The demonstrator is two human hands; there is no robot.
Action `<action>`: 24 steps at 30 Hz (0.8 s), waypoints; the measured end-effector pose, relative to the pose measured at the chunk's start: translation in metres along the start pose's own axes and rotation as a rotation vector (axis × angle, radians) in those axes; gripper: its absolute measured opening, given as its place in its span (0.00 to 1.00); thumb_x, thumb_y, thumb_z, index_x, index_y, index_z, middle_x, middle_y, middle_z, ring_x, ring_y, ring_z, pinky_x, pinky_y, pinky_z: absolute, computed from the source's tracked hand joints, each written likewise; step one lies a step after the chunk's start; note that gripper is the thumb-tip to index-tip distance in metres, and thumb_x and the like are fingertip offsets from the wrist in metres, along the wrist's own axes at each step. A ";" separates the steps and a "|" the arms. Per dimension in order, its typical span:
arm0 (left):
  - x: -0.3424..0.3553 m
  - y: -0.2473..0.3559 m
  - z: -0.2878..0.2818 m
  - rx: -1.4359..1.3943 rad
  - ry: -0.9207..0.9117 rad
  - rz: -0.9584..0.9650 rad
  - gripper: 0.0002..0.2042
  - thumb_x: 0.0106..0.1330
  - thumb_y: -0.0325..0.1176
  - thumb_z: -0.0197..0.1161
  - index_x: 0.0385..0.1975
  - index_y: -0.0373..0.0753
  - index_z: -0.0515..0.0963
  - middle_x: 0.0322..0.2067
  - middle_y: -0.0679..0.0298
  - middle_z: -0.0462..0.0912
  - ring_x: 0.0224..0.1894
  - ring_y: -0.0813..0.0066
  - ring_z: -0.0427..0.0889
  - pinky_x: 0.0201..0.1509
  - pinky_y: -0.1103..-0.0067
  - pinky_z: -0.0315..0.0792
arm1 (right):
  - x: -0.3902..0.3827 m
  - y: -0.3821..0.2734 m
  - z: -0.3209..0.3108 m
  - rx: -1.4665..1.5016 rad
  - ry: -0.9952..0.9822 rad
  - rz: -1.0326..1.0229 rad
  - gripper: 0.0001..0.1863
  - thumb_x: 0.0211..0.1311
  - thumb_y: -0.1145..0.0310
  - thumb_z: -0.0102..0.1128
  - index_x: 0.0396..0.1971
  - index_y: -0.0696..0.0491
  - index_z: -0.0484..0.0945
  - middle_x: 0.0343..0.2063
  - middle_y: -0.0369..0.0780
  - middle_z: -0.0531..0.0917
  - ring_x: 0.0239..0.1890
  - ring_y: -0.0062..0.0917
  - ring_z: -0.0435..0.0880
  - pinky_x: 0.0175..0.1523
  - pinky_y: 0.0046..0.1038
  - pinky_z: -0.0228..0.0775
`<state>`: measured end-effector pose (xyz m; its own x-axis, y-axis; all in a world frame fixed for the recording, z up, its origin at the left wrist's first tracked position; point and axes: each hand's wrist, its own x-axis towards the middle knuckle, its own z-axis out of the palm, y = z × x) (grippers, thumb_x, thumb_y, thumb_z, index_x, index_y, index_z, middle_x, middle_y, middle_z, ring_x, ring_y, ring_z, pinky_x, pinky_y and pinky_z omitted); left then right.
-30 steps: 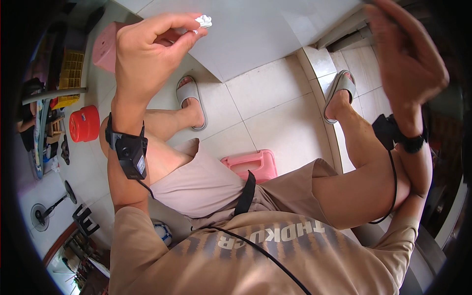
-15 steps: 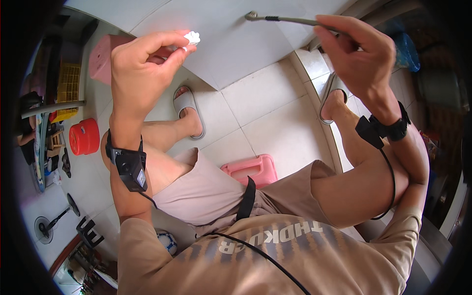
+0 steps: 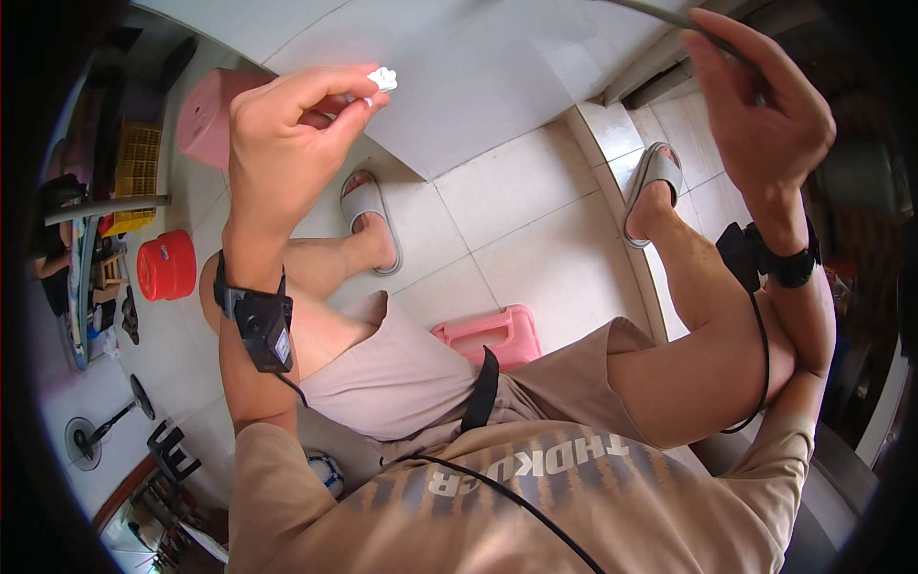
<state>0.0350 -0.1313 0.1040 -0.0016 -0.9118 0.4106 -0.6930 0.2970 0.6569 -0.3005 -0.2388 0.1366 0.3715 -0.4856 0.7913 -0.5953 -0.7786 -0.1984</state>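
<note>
My left hand [image 3: 287,143] pinches a small crumpled white wad [image 3: 382,78] between thumb and fingertips, up in front of a smooth pale panel [image 3: 469,105]. Raised at the upper right, my right hand [image 3: 770,124] is closed round the thin grey handle of a small brush [image 3: 655,11]. That handle runs off leftward past the top edge, so the brush's head is out of view. Some blur lies on the right fingers. The two hands are well apart, and neither touches the panel.
A pink plastic stool [image 3: 206,120] stands beyond my left wrist, with a red stool [image 3: 165,265] nearer. On the tiled floor between my legs sits a pink plastic stool [image 3: 516,335]. A raised tiled ledge [image 3: 612,143] runs by my right foot. A fan [image 3: 84,442] is at lower left.
My right hand has moved right and slightly lower in view, carrying the brush up and rightward until its head left the picture. My left hand has shifted slightly right, still pinching the white wad.
</note>
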 end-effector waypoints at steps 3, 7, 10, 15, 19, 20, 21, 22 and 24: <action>0.000 -0.004 0.005 -0.032 0.002 0.040 0.06 0.61 0.15 0.69 0.36 0.31 0.86 0.41 0.58 0.90 0.35 0.81 0.87 0.38 0.86 0.81 | -0.012 0.011 0.017 0.121 -0.240 0.068 0.12 0.58 0.73 0.77 0.43 0.51 0.90 0.17 0.24 0.74 0.20 0.05 0.64 0.24 0.12 0.53; -0.002 -0.002 0.002 0.021 0.017 0.030 0.08 0.59 0.15 0.68 0.36 0.33 0.86 0.39 0.59 0.91 0.34 0.78 0.88 0.37 0.85 0.81 | 0.008 0.004 0.001 0.153 0.063 0.085 0.12 0.59 0.72 0.77 0.43 0.51 0.90 0.19 0.21 0.74 0.22 0.05 0.64 0.26 0.10 0.55; 0.001 -0.001 0.007 0.005 0.033 0.076 0.08 0.58 0.15 0.67 0.35 0.34 0.86 0.36 0.59 0.91 0.33 0.76 0.89 0.35 0.84 0.82 | 0.027 -0.010 -0.017 0.054 -0.028 0.183 0.06 0.62 0.82 0.69 0.39 0.63 0.84 0.21 0.31 0.81 0.20 0.07 0.71 0.23 0.14 0.59; 0.001 -0.007 0.012 -0.021 0.024 0.080 0.09 0.58 0.15 0.67 0.36 0.34 0.86 0.36 0.59 0.91 0.33 0.75 0.90 0.35 0.83 0.82 | -0.005 0.012 0.011 0.094 -0.131 -0.001 0.12 0.58 0.74 0.77 0.42 0.52 0.90 0.17 0.23 0.70 0.20 0.05 0.62 0.23 0.14 0.51; 0.001 -0.006 0.009 0.003 0.003 0.062 0.08 0.60 0.15 0.67 0.36 0.33 0.86 0.39 0.60 0.91 0.33 0.77 0.88 0.36 0.84 0.81 | 0.003 0.022 -0.015 0.010 0.020 0.079 0.13 0.59 0.72 0.77 0.44 0.51 0.90 0.18 0.22 0.72 0.21 0.04 0.63 0.24 0.13 0.53; 0.000 -0.004 0.010 0.000 0.005 0.089 0.08 0.59 0.16 0.67 0.36 0.34 0.86 0.37 0.59 0.91 0.33 0.75 0.90 0.35 0.82 0.82 | 0.002 0.021 -0.012 0.014 0.014 0.077 0.13 0.59 0.72 0.77 0.44 0.51 0.90 0.18 0.22 0.72 0.21 0.04 0.63 0.24 0.13 0.53; -0.001 -0.004 0.012 -0.003 0.003 0.093 0.08 0.59 0.16 0.67 0.36 0.34 0.86 0.37 0.59 0.91 0.33 0.75 0.90 0.35 0.82 0.82 | 0.000 0.021 -0.006 0.007 -0.031 0.130 0.12 0.59 0.72 0.77 0.44 0.50 0.90 0.18 0.22 0.72 0.21 0.05 0.64 0.24 0.14 0.53; -0.001 -0.007 0.015 -0.015 -0.011 0.071 0.08 0.59 0.16 0.67 0.36 0.34 0.86 0.37 0.59 0.91 0.33 0.74 0.90 0.35 0.82 0.82 | -0.002 0.023 -0.001 -0.004 -0.074 0.182 0.12 0.60 0.71 0.76 0.44 0.50 0.90 0.19 0.22 0.73 0.22 0.05 0.64 0.25 0.14 0.54; -0.001 -0.011 0.018 -0.027 -0.024 0.055 0.08 0.60 0.16 0.67 0.37 0.34 0.86 0.37 0.60 0.91 0.33 0.74 0.89 0.35 0.82 0.82 | -0.012 0.027 0.012 0.049 -0.243 0.110 0.12 0.60 0.71 0.76 0.44 0.51 0.90 0.19 0.24 0.74 0.23 0.06 0.66 0.26 0.13 0.58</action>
<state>0.0294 -0.1384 0.0847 -0.0567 -0.9004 0.4314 -0.6718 0.3541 0.6506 -0.3123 -0.2590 0.1152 0.4702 -0.6448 0.6026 -0.6087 -0.7313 -0.3077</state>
